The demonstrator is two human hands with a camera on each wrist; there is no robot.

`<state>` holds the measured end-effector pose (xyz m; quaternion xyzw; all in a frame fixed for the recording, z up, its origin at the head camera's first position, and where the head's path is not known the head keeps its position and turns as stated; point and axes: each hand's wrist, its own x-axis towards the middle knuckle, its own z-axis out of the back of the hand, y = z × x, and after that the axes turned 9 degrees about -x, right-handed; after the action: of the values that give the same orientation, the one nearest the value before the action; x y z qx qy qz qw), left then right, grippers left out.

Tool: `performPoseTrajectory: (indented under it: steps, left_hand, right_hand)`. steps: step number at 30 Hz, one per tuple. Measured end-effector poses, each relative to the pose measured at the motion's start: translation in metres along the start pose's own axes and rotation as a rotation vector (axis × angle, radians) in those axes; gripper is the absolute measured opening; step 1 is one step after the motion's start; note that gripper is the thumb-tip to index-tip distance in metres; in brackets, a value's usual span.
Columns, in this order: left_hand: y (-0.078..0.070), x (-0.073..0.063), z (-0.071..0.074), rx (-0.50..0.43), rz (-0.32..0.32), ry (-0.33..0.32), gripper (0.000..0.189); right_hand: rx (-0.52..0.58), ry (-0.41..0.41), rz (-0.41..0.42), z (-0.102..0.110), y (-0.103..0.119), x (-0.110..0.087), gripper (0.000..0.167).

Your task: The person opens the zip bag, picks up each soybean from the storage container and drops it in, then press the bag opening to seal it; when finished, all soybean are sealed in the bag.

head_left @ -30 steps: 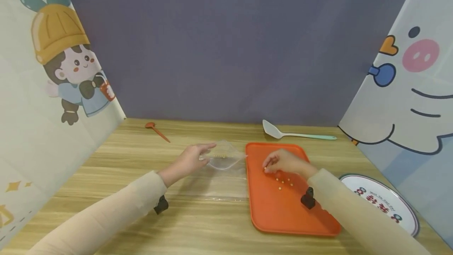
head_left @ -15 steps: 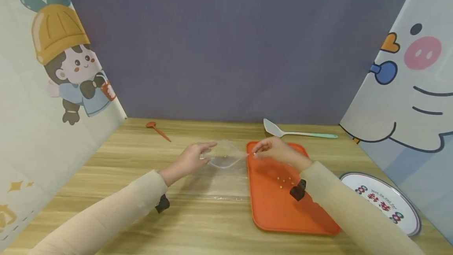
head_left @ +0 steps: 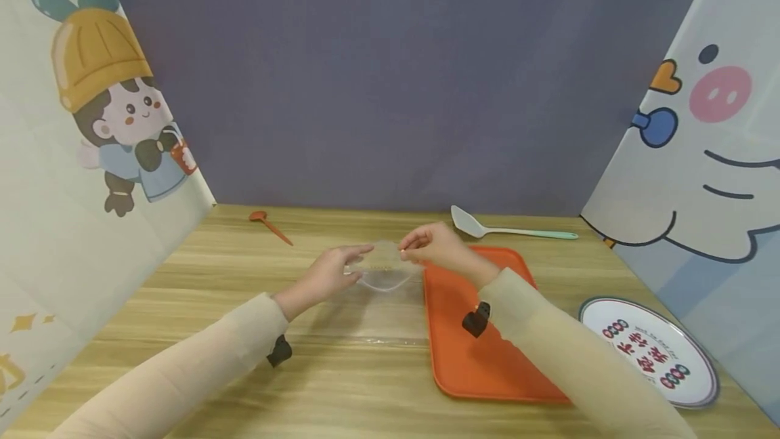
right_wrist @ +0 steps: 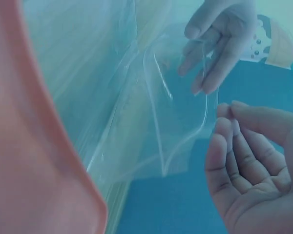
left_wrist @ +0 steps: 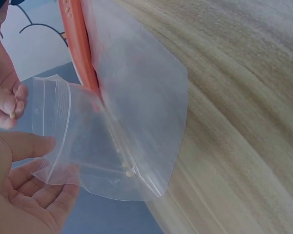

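A clear zip-lock bag (head_left: 385, 281) lies partly on the table, its mouth raised and spread. My left hand (head_left: 329, 272) holds the bag by the left side of its mouth, between thumb and fingers. Several small yellow beans (left_wrist: 129, 173) sit inside, low in the bag. At the mouth's right side, my right hand (head_left: 437, 248) pinches one small yellow bean (left_wrist: 12, 116) between thumb and fingertips. Right of the bag is an orange tray (head_left: 453, 364). A few beans (left_wrist: 67, 9) on it show in the left wrist view; my right arm covers them in the head view.
A white spatula (head_left: 468, 223) with a green handle lies behind the tray. At the back left is a small red-brown spoon (head_left: 268, 225). A white patterned plate (head_left: 658, 385) stands at the right, partly behind my right sleeve. Walls close in the table at the back and sides.
My right hand has lifted a bean off the tray and moved left to the bag's mouth. My left hand stays on the bag.
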<state>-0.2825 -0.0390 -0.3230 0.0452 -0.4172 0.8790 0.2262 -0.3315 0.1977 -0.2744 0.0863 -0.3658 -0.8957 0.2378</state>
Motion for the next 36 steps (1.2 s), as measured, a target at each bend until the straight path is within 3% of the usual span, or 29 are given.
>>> performPoseTrajectory:
  steps: [6, 13, 17, 23, 36]
  left_hand:
    - [0.002, 0.0, 0.0, -0.006, 0.008, 0.005, 0.057]
    - [0.001, -0.002, -0.001, -0.012, -0.004, -0.003, 0.056]
    - [0.0, -0.003, -0.001, -0.016, 0.011, 0.0, 0.057]
    - [-0.002, -0.005, -0.001, -0.012, 0.016, -0.003, 0.057]
    - [-0.005, -0.006, -0.001, 0.002, -0.015, -0.01, 0.056]
  right_hand:
    - [-0.054, -0.011, -0.031, -0.007, 0.009, 0.006, 0.017]
    - [-0.009, -0.028, -0.066, -0.002, 0.002, 0.003, 0.019]
    - [-0.029, -0.04, -0.084, 0.008, -0.01, -0.005, 0.02]
    - [-0.039, -0.044, -0.04, 0.028, -0.035, -0.02, 0.023]
    - [-0.076, 0.024, -0.134, 0.064, -0.088, -0.059, 0.037]
